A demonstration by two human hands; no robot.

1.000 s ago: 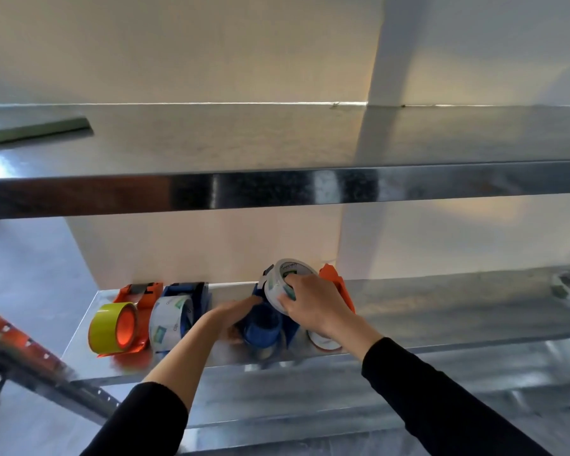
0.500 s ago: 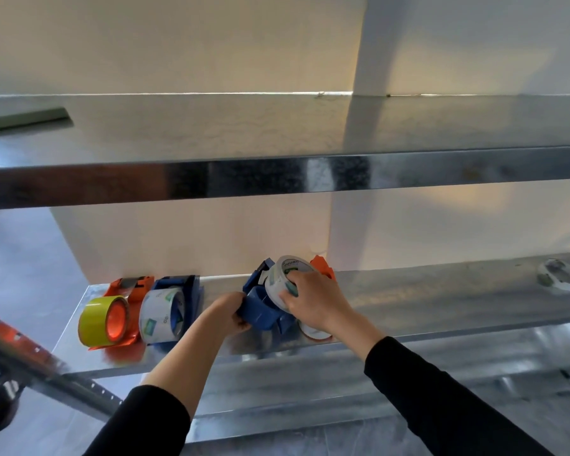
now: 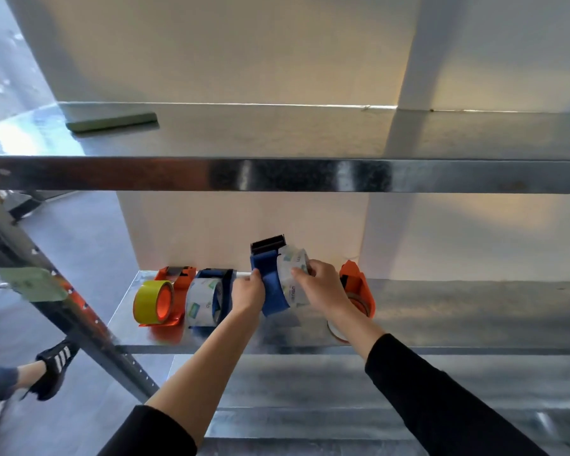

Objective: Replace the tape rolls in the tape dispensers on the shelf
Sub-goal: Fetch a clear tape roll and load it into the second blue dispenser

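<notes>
Over the metal shelf (image 3: 458, 307) the blue dispenser (image 3: 270, 292) is held with its toothed blade (image 3: 268, 246) on top and the clear tape roll (image 3: 293, 274) at its right side, apparently not yet seated. The left hand (image 3: 248, 292) grips the dispenser's frame; the right hand (image 3: 324, 286) has its fingers (image 3: 315, 268) curled round the roll. Pushed on crooked, the roll could jam or drop, or fingers could graze the blade.

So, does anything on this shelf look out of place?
One loose roll lies at the front edge of the shelf, by the rightmost orange dispenser, half hidden under the right forearm. It sits in no dispenser and might fall.
</notes>
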